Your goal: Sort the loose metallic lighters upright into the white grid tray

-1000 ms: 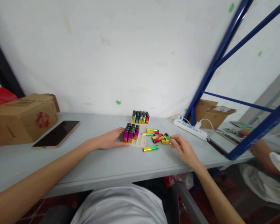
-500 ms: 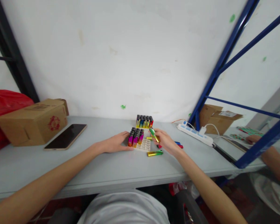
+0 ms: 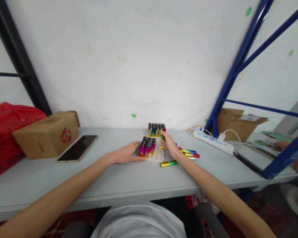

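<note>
Left hand (image 3: 127, 153): frame centre, grip loose, flat against tray (image 3: 159, 155).
Right hand (image 3: 171, 145): grip pinching green lighter (image 3: 162, 136) over tray.

I see the tray (image 3: 159, 155) between my fingers (image 3: 136, 144); loose lighters (image 3: 191, 154) lie to their right, the phone (image 3: 78, 148) well left.

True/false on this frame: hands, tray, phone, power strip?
1. The left hand rests against the white plastic tray holding upright lighters. True.
2. The right hand is empty. False: it pinches a green lighter.
3. The dark smartphone lies flat beside the brown cardboard box. True.
4. The white power strip sits left of the tray. False: it lies to its right.
5. No lighter lies loose. False: a gold-green lighter lies on the grey table.
</note>
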A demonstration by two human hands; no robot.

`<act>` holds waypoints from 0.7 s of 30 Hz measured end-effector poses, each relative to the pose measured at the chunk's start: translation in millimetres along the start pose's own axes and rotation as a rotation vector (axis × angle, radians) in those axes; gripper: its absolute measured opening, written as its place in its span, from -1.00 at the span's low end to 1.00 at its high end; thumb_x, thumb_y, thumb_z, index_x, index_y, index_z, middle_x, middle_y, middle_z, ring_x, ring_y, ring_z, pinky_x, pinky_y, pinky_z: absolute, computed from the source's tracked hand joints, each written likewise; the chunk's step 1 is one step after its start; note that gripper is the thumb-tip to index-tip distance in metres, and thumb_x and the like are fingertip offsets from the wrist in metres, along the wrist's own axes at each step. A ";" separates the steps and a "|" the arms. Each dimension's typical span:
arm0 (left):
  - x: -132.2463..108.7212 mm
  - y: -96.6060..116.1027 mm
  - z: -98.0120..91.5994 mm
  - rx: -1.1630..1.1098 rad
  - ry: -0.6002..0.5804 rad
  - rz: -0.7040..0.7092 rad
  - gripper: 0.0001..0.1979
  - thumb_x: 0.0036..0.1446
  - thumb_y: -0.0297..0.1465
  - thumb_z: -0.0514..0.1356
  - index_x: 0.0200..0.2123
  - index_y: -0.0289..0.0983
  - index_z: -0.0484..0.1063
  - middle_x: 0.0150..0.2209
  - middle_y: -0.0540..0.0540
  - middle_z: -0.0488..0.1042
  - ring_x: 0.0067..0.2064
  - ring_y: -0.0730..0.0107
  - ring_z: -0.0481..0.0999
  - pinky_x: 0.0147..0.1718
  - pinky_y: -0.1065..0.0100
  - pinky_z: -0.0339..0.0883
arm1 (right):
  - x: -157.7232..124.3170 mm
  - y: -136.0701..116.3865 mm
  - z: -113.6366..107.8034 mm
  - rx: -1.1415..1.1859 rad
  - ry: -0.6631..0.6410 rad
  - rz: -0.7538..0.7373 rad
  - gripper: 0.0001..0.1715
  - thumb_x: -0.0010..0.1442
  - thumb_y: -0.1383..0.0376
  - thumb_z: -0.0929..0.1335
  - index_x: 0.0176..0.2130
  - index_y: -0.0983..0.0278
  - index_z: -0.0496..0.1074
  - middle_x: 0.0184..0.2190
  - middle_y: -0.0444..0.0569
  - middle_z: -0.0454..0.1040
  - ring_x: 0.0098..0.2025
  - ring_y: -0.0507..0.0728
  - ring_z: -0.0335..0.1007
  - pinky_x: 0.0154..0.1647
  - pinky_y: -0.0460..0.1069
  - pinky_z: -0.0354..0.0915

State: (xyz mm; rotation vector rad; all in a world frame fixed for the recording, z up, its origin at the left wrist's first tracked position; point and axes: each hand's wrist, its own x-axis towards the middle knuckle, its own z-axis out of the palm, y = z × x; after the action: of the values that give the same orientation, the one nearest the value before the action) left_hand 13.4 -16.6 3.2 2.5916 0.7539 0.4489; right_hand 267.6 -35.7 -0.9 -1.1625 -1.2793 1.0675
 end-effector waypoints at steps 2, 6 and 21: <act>0.7 -1.7 0.4 -0.004 -0.006 -0.003 -0.28 0.18 0.09 0.25 0.21 -0.29 0.34 0.16 -0.27 0.44 0.16 -0.03 0.45 0.24 0.11 0.27 | -2.6 0.5 5.0 -0.036 0.050 -0.009 -0.36 0.28 -0.13 0.26 -0.59 0.17 -0.03 -0.71 -0.26 -0.13 -0.66 -0.05 -0.25 -0.66 -0.07 -0.24; 2.1 -4.8 1.7 -0.011 0.013 0.016 -0.27 0.16 0.10 0.27 0.21 -0.28 0.34 0.18 -0.26 0.44 0.18 -0.06 0.44 0.25 0.09 0.25 | -4.7 -1.7 11.3 -0.068 0.078 -0.020 -0.39 0.31 -0.07 0.22 -0.61 0.16 -0.01 -0.71 -0.25 -0.10 -0.66 -0.04 -0.24 -0.66 -0.07 -0.22; 0.9 -2.1 0.6 -0.009 0.011 0.046 -0.29 0.18 0.11 0.24 0.21 -0.25 0.36 0.15 -0.23 0.47 0.14 -0.03 0.46 0.21 0.10 0.28 | -9.8 -5.3 -6.7 -0.204 0.024 -0.165 -0.35 0.30 -0.08 0.18 -0.67 0.20 0.09 -0.74 -0.20 0.01 -0.66 -0.03 -0.15 -0.61 -0.04 -0.15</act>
State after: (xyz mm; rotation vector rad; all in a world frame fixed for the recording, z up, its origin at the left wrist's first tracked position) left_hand 13.5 -14.7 1.9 2.6048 0.6959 0.4794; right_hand 273.8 -46.4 3.4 -1.1931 -1.4646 0.8145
